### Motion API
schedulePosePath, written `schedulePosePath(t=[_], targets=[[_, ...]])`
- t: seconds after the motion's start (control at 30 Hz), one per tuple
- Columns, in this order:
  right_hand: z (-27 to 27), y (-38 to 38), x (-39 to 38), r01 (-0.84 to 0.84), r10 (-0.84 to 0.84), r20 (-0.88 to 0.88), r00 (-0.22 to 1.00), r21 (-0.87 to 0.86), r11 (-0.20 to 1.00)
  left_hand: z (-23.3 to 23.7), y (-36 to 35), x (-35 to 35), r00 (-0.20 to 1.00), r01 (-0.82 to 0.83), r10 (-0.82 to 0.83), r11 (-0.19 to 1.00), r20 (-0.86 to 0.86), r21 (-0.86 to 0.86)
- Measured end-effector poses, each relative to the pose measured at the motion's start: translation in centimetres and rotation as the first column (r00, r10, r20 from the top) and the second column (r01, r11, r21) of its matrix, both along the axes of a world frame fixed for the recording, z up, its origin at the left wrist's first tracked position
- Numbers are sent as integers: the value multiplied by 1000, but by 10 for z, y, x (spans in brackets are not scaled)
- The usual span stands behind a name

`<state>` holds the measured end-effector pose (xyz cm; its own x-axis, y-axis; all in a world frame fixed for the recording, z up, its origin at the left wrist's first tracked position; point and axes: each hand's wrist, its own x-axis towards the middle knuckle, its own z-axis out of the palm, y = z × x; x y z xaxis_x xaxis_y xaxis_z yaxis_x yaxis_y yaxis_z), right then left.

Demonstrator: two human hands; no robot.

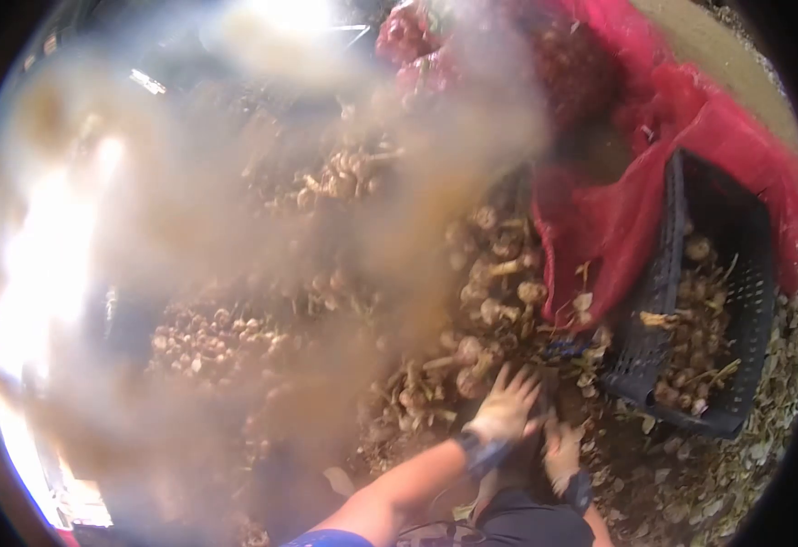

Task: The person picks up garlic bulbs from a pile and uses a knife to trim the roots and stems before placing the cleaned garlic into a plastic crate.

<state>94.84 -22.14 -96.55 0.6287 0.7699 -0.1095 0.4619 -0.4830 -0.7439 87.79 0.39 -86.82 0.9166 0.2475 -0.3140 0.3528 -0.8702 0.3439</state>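
Note:
My left hand (506, 406) has its fingers spread and reaches to the edge of a heap of garlic bulbs (474, 351) with dried stems. The bulb nearest its fingertips lies just above and to the left. Close by on the right, my right hand (561, 453) is bent with its fingers drawn together. Blur hides what, if anything, it holds. Both wrists have dark bands. Between the hands is a dark strip whose kind I cannot make out.
A black perforated crate (750, 301) with garlic stands at the right, beside red mesh netting (704, 137). Filled red mesh bags (408, 36) lie at the top. Dry skins (755, 465) cover the right-hand ground. Hazy smears veil the left and centre.

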Motion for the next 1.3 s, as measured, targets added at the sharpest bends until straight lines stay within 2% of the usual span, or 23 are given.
schedulePosePath(t=[0.03, 0.13, 0.2, 0.23, 0.27, 0.33, 0.37, 0.43, 0.5, 0.53, 0.57, 0.63, 0.73, 0.77, 0.83, 0.9, 1.0, 1.03, 1.07, 1.1, 1.2, 1.27, 1.3], targets=[[-13, -26, -16, -22, 20, 112, 993, 11, 1000, 11, -13, -11, 989, 107, -103, 994, -105, 25], [-31, -36, -20, -8, 7, 30, 1000, 40, 999, -3, -52, -48, 995, 78, -86, 986, -50, -149], [57, 2, -5, 36, -70, -351, 934, -102, 994, 12, -24, -18, 981, 97, -99, 995, -165, -18], [34, 16, 4, 109, -115, -266, 957, -36, 993, 8, -6, -2, 994, 34, -33, 999, -107, 8], [35, 38, 18, 132, -166, -296, 941, -132, 982, 0, 5, 9, 999, -27, 28, 999, -34, 40], [39, 40, 14, 129, -125, -153, 980, 12, 992, 6, 10, 10, 998, -24, 22, 999, 56, 24], [38, 22, 1, 70, -77, -166, 983, -51, 996, 7, -2, 1, 994, 66, -63, 997, -95, 32], [27, -27, -21, -150, 96, -174, 980, -331, 932, 3, -33, -38, 987, 132, -134, 991, -93, -25], [12, -35, -35, 37, -30, 68, 997, -115, 993, 3, -33, -30, 985, 109, -98, 992, -143, 68], [16, -13, -19, 42, -48, -53, 997, -123, 992, -10, -20, -32, 997, 46, -48, 999, 67, 29], [19, 8, -4, 52, -74, -168, 983, -135, 990, -3, -1, -11, 999, 0, 0, 1000, 39, 11], [55, 56, 28, 91, -103, -77, 992, -141, 986, 7, 23, 14, 999, -38, 37, 997, -13, -67], [27, 7, -12, 103, -168, -257, 952, -247, 964, 1, 0, -7, 992, 91, -87, 995, -94, 44], [34, -15, -28, 82, -133, -262, 956, -197, 977, 3, -16, -22, 976, 125, -124, 992, -181, -5], [38, -26, -29, 24, -65, -223, 973, -182, 983, -15, -24, -40, 987, 134, -133, 991, -95, 6], [33, 1, -4, 35, -67, -176, 982, -184, 982, -9, -14, -24, 992, 80, -77, 996, -102, 24], [37, 64, 43, 48, -110, -229, 967, -261, 964, -6, 27, 29, 989, -52, 44, 997, 142, 54], [51, 62, 40, 60, -117, -236, 965, -234, 970, -5, 21, 21, 998, -20, 18, 999, 64, 28], [-2, 22, 8, 80, -76, 27, 997, -202, 976, -7, 17, 10, 1000, 10, -10, 1000, -1, 18], [30, 8, -5, 115, -149, -150, 977, -215, 970, -5, 3, -4, 987, 109, -104, 993, -125, 34], [34, -25, -25, -12, -68, -327, 943, -236, 972, -17, -31, -45, 997, 71, -73, 994, -16, -77], [-2, -5, -11, 46, -52, -76, 996, -84, 995, 10, -8, 2, 997, 11, -7, 999, -79, 49], [17, 31, 15, 56, -77, -141, 987, -146, 988, -15, 15, 2, 995, 22, -24, 1000, 95, 20]])
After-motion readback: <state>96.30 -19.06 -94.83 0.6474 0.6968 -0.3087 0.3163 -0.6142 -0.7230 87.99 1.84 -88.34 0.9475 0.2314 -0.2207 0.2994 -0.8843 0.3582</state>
